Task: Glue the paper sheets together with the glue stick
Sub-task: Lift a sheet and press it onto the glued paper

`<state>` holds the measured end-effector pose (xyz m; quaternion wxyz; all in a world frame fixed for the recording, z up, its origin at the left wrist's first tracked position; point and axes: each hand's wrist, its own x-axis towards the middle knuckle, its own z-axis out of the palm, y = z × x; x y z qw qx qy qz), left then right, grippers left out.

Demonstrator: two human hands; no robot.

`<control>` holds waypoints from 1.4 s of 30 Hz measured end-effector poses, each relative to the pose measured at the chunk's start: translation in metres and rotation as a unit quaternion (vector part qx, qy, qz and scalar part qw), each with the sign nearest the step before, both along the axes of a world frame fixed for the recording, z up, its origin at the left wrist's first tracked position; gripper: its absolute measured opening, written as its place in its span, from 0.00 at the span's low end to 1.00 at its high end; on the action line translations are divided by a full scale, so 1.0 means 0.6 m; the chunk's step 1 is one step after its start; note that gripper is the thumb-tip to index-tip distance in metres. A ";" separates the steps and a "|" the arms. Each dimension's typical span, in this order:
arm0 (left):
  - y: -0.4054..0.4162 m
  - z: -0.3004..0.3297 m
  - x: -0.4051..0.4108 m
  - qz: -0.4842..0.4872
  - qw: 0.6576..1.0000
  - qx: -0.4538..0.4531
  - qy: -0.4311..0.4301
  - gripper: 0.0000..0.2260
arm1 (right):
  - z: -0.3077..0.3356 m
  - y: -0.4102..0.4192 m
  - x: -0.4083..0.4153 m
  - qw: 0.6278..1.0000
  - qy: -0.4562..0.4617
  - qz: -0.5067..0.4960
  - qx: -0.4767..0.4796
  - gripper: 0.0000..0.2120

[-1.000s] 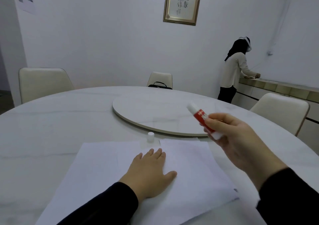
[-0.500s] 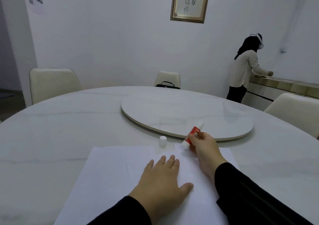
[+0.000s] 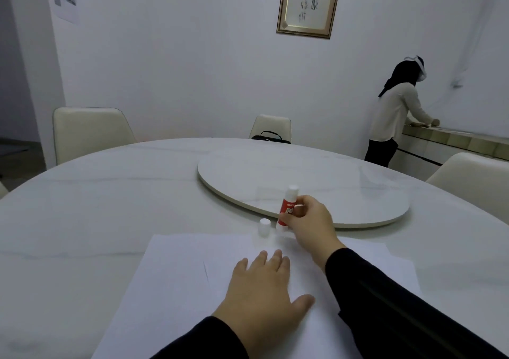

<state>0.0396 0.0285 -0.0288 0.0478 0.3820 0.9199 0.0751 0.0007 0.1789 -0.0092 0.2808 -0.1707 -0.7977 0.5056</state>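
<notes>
Glue stick (image 3: 287, 209), half a second ago tipped onto the paper sheets (image 3: 192, 281), now stood near-upright beside cap (image 3: 264, 227), gripped by right hand (image 3: 308, 226); left hand (image 3: 264, 295) pressed flat on sheets; gluing stroke judged finished.

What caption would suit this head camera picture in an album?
Right hand holds glue stick by its cap; left hand rests on paper sheets.
</notes>
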 end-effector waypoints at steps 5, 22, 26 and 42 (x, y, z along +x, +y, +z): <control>0.002 -0.004 -0.004 0.015 1.000 0.001 0.011 0.35 | -0.018 -0.002 -0.020 0.999 -0.033 -0.013 0.030 0.10; -0.022 -0.004 -0.026 0.097 0.992 -0.010 0.082 0.26 | 0.004 0.157 0.260 0.907 -0.338 0.008 0.251 0.31; -0.020 -0.006 -0.032 0.104 0.993 0.023 0.047 0.27 | 0.011 0.160 0.262 0.878 -0.353 -0.013 0.323 0.28; -0.035 0.003 -0.045 0.129 0.991 -0.013 0.016 0.25 | -0.006 0.161 0.231 0.932 -0.242 0.007 0.270 0.29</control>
